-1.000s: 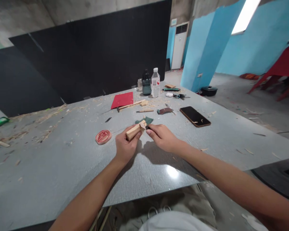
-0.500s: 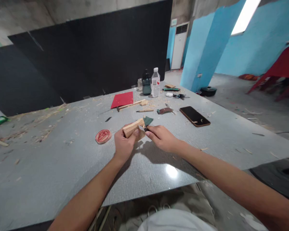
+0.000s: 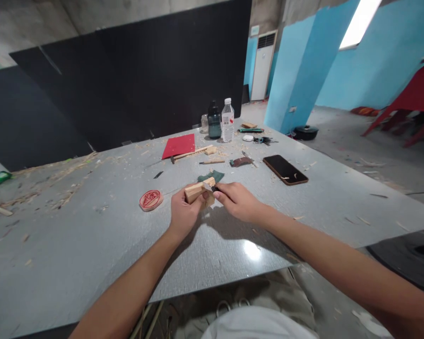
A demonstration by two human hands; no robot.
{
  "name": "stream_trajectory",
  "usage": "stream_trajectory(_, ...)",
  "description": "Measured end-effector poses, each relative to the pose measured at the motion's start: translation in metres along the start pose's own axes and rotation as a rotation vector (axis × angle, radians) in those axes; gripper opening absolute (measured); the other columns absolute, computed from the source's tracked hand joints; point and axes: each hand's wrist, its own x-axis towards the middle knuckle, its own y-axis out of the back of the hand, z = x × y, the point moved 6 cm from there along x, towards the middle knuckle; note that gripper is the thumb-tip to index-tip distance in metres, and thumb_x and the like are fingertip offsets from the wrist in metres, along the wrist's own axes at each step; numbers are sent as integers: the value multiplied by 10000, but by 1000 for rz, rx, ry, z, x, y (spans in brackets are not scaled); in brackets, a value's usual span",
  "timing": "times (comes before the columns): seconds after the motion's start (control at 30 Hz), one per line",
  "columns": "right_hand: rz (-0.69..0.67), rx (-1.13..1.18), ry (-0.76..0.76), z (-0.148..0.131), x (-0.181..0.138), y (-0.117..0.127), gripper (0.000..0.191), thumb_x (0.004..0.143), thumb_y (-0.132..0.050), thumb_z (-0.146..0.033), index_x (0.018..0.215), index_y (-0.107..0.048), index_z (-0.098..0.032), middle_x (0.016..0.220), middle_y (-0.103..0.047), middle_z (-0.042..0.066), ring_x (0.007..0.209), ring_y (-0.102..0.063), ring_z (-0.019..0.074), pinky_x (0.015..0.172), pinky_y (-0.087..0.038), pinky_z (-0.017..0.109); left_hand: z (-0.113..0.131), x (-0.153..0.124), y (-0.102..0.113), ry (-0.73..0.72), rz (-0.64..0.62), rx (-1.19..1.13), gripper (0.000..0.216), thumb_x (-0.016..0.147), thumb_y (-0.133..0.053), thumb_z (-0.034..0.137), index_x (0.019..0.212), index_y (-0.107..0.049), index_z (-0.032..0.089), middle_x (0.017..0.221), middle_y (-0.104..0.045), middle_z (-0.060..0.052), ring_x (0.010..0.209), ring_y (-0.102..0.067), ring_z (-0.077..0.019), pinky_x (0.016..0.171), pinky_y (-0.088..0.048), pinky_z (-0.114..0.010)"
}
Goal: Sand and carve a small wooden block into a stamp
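Note:
My left hand [image 3: 185,209] is closed around a pale block of wood [image 3: 194,192], held just above the table in front of me. In my right hand [image 3: 238,201] is a knife [image 3: 214,189] with a dark handle, its blade lying against the top face of the block near the right end. The fingers of the right hand wrap the handle and hide most of it. Just beyond the block lies a dark green scrap [image 3: 214,176]. To the left of my left hand rests a round wooden disc [image 3: 150,200] with a red design.
A phone [image 3: 285,170] lies to the right. Farther back are a red sheet [image 3: 179,145], a hammer [image 3: 189,154], a thin carving tool [image 3: 212,162], a brown strip [image 3: 240,162], a dark bottle [image 3: 215,125] and a clear bottle [image 3: 228,121]. Wood shavings [image 3: 65,197] litter the grey table [image 3: 92,254].
The wood block has turned and tipped in my left hand, uncovering more of the green scrap. The knife blade has shifted from the block's side up onto its top face.

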Motion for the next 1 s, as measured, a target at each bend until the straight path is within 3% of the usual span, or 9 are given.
stream_trajectory(0.2, -45, 200, -47, 2, 1, -4, 425, 1077, -401, -513, 774, -468, -222, 684, -466, 1, 648, -428, 159, 641, -286, 320, -1, 1, 2, -9, -6, -5, 348, 815, -866, 431, 1025, -816, 158, 962, -827, -79, 807, -731, -185, 773, -588, -306)
stream_trajectory(0.37, -204, 725, -205, 12, -2, -22, 576, 1002, -490, -763, 767, -409, -244, 668, -363, -53, 568, -300, 108, 510, -236, 261, 1, 2, 3, -12, 4, 7, 310, 802, -855, 389, 1001, -818, 154, 930, -824, -70, 789, -727, -183, 756, -592, -303)
stream_trajectory(0.47, -253, 904, -247, 12, -4, -26, 600, 968, -567, -787, 780, -381, -249, 687, -342, -65, 563, -247, 92, 479, -166, 242, 2, 2, 2, -13, 16, 19, 295, 796, -847, 380, 976, -817, 148, 919, -822, -72, 781, -727, -186, 740, -593, -303)
stream_trajectory(0.67, -138, 739, -214, 17, -2, -23, 637, 960, -539, -833, 761, -439, -237, 670, -373, -55, 555, -311, 98, 482, -263, 257, 2, 0, 4, -72, 25, 111, 313, 851, -817, 381, 1063, -813, 151, 958, -836, -78, 823, -759, -200, 773, -606, -320)
stream_trajectory(0.8, -30, 565, -175, 17, 0, -17, 629, 1003, -462, -807, 740, -462, -235, 654, -399, -34, 598, -372, 129, 540, -311, 284, 11, -5, 3, -253, 8, 273, 276, 924, -779, 330, 1156, -804, 183, 1054, -851, -87, 890, -796, -202, 832, -617, -325)
stream_trajectory(1.0, -6, 422, -118, 5, -2, -11, 570, 1065, -373, -696, 730, -433, -239, 652, -423, -20, 639, -393, 151, 622, -310, 313, 22, -10, 4, -524, -1, 470, 288, 976, -730, 261, 1255, -770, 199, 1152, -850, -108, 986, -829, -222, 883, -655, -337)
